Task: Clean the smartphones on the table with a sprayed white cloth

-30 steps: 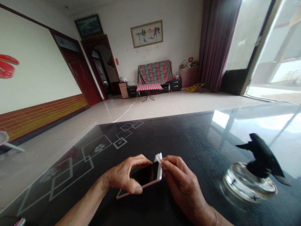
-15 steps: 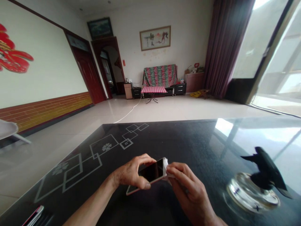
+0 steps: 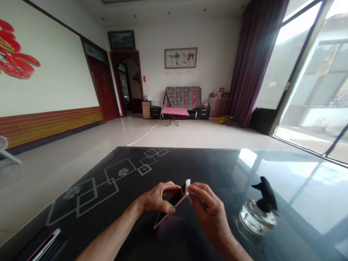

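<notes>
So the phone point(image 3: 178, 196) is right between the two hands, above the black table point(image 3: 212, 166). Its long axis runs on a diagonal: the near end pokes out low, under the left hand's thumb, and the far end points up and away toward the right hand's fingertips. It's tilted rather than lying flat, dark screen showing, with a pale pinkish frame along the edge. Can't really tell if the bottom corner touches the table or just floats over it.

Left hand point(image 3: 156, 199) is wrapped across the phone's middle, thumb on the near long edge and fingers over the far one, so it's only spread about as wide as the phone. Right hand point(image 3: 208, 203) is pinched pretty much closed on a crumpled white tissue point(image 3: 188, 183), which sits against the phone's far end. Part of the tissue is hidden behind those fingers.

Off to the right of the right hand there's a squat clear bottle point(image 3: 257, 219) with a black spray head point(image 3: 266, 195) on top. Left of the left forearm, down near the table's edge, lies a slim thing with a pink stripe point(image 3: 45, 244), too cut off to name. Way out past both hands, there's a small table with a red-and-white checked cloth point(image 3: 175, 111).
</notes>
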Motion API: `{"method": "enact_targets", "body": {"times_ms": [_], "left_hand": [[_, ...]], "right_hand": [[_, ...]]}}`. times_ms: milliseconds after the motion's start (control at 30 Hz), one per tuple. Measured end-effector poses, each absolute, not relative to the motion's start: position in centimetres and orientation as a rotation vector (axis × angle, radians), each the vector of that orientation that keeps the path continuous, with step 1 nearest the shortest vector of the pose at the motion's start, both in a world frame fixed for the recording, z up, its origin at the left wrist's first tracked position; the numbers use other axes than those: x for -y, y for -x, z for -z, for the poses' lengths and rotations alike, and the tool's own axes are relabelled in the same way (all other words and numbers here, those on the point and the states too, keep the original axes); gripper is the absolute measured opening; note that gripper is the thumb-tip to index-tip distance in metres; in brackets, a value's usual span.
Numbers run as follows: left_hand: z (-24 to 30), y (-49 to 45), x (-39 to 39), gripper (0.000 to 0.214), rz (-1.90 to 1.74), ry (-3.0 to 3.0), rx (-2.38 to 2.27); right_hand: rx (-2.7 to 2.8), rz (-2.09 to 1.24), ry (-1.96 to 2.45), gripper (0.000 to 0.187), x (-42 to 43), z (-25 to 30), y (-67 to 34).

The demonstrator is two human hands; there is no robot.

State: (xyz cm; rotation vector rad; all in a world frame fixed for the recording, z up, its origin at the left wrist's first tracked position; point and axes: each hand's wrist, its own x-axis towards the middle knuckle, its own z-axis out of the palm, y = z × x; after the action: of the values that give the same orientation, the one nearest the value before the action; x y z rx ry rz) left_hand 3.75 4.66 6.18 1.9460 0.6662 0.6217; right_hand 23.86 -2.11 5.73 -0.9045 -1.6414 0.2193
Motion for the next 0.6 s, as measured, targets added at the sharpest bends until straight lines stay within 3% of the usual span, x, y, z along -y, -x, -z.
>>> {"method": "enact_targets", "body": {"times_ms": [600], "left_hand": [[-6.0,-3.7,-3.8,0.061,-0.673,-2.085,-0.695]], "right_hand": [[1.65,-0.288,0.865,0.019,2.3,-6.3,-23.7]]}}
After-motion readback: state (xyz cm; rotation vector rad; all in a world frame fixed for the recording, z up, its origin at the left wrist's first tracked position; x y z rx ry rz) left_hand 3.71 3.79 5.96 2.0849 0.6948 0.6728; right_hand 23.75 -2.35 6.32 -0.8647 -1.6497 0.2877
